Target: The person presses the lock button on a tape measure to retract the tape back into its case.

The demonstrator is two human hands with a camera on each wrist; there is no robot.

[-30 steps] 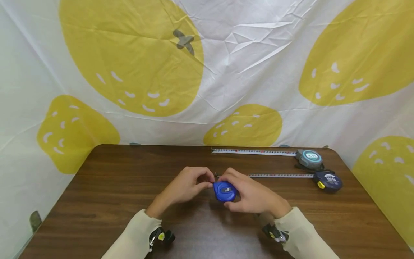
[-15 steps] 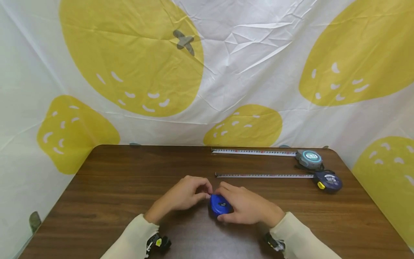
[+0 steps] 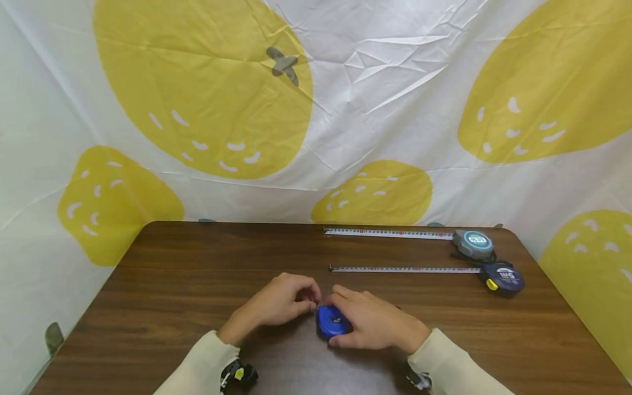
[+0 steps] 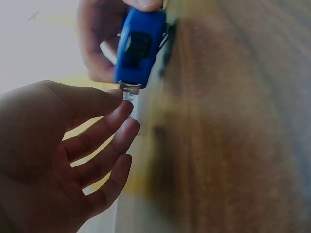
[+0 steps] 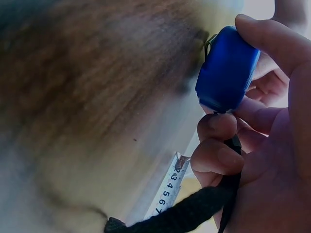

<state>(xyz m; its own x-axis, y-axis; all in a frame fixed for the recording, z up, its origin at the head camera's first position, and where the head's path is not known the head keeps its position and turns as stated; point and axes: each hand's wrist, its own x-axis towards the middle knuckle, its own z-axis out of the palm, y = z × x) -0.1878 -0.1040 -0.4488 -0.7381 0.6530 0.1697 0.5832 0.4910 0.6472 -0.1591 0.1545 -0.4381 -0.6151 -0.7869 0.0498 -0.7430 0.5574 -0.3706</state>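
Cream sleeve (image 3: 195, 365) at left, a black wrist camera (image 3: 238, 376) strapped beneath. Left hand (image 3: 281, 299): thumb and forefinger pinched at the metal end hook (image 4: 129, 88), other fingers loosely bent. Probably held there because the hook is the one part of the blade that fingertips can catch.

Blue tape measure (image 3: 329, 322) between the hands, near the middle of the desk (image 3: 187, 296), hook at the mouth of its case. Cannot tell whether the case touches the wood.

Right hand (image 3: 375, 318) grasps the case, thumb on one side, fingers on the other; likely steadies it against a pull. Black strap (image 5: 194, 208) trails from this hand.

Farther right, two more tapes: grey tape measure (image 3: 474, 244) nearer the far edge, navy tape measure (image 3: 502, 280) just in front. Both blades lie drawn out leftward, roughly parallel; presumably locked, else they would spring back.

Surface: dark brown wood grain, far corners rounded, a dull sheen near the person. Room: white cloth (image 3: 375, 131) hung behind and at both sides, creased, printed with big yellow fruit.
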